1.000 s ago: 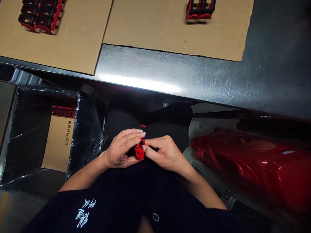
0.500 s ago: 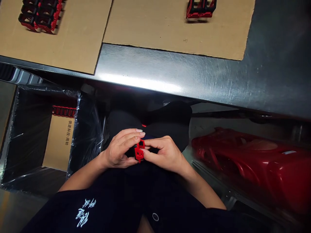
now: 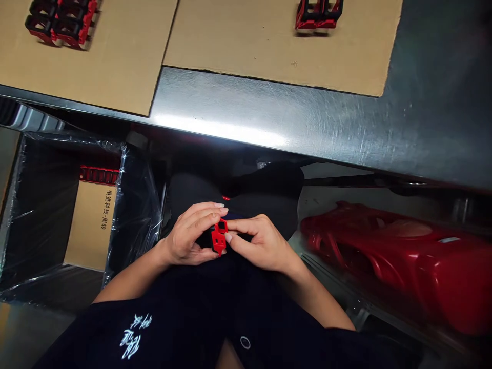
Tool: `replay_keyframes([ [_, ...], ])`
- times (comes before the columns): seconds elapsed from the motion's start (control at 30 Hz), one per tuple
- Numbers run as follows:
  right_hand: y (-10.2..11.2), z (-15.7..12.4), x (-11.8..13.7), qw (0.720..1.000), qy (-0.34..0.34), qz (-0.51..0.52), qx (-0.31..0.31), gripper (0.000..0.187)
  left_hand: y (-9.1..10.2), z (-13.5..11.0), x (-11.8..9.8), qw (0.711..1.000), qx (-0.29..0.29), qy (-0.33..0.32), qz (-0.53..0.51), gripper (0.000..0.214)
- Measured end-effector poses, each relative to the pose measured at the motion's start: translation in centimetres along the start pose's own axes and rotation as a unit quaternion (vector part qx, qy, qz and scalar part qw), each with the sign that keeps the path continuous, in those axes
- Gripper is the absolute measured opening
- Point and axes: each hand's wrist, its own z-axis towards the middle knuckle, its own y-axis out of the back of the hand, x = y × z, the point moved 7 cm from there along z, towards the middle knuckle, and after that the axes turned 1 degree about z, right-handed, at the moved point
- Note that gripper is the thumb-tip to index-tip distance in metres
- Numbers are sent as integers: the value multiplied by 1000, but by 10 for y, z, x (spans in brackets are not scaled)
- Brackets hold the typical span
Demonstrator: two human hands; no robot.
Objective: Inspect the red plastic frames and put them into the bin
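Between my two hands, above my lap, is a small red and black plastic part (image 3: pixel 219 242) with square holes in its red face. My left hand (image 3: pixel 192 233) grips it from the left, fingers over the top and thumb below; its black side is mostly hidden in that palm. On the right, the thumb and index finger of my right hand (image 3: pixel 257 241) pinch the part's red edge. Similar red and black frames (image 3: pixel 63 23) stand in rows on the left cardboard sheet, and a pair of such frames (image 3: pixel 319 14) stands on the right sheet.
A metal table (image 3: pixel 230 110) with cardboard sheets (image 3: pixel 277 46) on it runs across in front. At the left, a plastic-lined box (image 3: pixel 132 205) holds a cardboard piece (image 3: pixel 90 225) and a row of red and black parts (image 3: pixel 99 175). Large red glossy mouldings (image 3: pixel 403 261) lie at the right.
The red part has turned slightly in my hands, and my right thumb has shifted up a little along its edge. Both hands keep their hold. The whole view has shifted slightly.
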Motion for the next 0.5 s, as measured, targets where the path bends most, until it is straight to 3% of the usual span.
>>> replay_keyframes([
  [0.2, -1, 2, -7, 1000, -10, 8, 14, 29, -1, -4, 6, 999, -9, 21, -37, 90],
  [0.37, -5, 2, -32, 976, -39, 214, 25, 48, 0, -15, 24, 985, -44, 104, -132, 95],
  [0.5, -15, 4, -43, 950, -71, 303, 35, 44, -5, -22, 29, 973, -53, 137, -180, 90],
])
